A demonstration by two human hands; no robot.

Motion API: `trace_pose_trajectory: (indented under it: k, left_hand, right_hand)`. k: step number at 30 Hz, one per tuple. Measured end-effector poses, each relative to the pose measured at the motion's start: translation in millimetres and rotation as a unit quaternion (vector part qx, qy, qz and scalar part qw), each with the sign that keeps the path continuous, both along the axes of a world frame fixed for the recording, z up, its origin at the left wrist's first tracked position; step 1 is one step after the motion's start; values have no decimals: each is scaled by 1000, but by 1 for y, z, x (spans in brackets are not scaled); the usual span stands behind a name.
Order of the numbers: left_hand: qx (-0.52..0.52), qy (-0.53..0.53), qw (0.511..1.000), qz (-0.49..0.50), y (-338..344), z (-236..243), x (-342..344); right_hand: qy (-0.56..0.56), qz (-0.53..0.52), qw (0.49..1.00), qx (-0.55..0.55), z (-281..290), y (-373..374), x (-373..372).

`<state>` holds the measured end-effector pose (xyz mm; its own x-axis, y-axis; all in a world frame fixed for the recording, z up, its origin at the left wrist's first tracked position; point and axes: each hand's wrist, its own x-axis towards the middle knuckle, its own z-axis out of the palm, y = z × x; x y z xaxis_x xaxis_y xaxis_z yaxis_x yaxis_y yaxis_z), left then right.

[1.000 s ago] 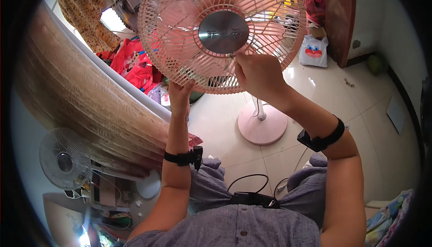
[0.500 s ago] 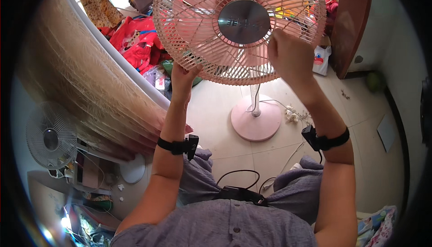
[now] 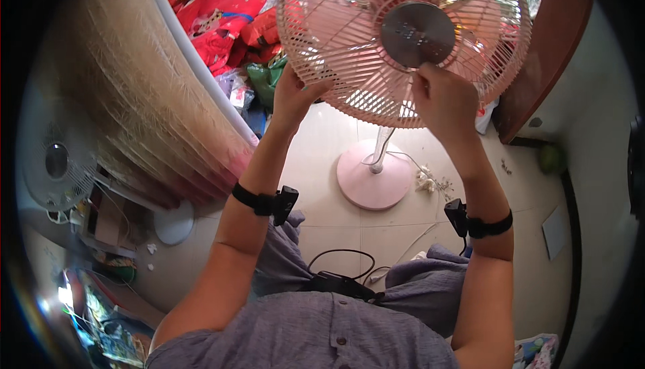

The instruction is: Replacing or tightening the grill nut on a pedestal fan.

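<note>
In front of me stands a pink pedestal fan, its round wire guard (image 3: 349, 97) filling the top of the view. A dark grey disc (image 3: 417, 35) sits at the guard's centre. My left hand (image 3: 294, 95) is closed round the guard's lower left rim, thumb in front. My right hand (image 3: 447, 97) has its fingers curled together against the lower edge of the disc; whatever they pinch, if anything, is hidden. Below the guard the fan's pole (image 3: 380, 150) drops to a round pink base (image 3: 373, 177) on the tiled floor.
A pale curtain (image 3: 127, 80) hangs along the left, with red clothes (image 3: 225, 23) heaped beyond it. A white fan (image 3: 57, 160) stands at far left. Dried flowers (image 3: 426, 179) lie beside the pink base. A brown wooden panel (image 3: 554, 53) rises at right, near a green round object (image 3: 552, 158).
The whole view has shifted, so the fan head appears further right. My right hand has moved from the disc's lower right side to its lower edge. My left hand keeps hold of the rim.
</note>
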<state>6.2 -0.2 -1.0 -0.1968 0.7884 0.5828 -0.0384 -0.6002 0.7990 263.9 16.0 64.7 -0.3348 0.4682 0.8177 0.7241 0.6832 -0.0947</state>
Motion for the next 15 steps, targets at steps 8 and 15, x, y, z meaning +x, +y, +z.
trace_pose_trajectory:
  k: [8,15]
  left_hand:
    - [10,0,1000,6,4,-6,-6]
    - [13,-8,999,29,5,-11,-7]
  right_hand:
    - [9,-108,994,28,22,1,39]
    - [-141,-209,965,75,13,-15,2]
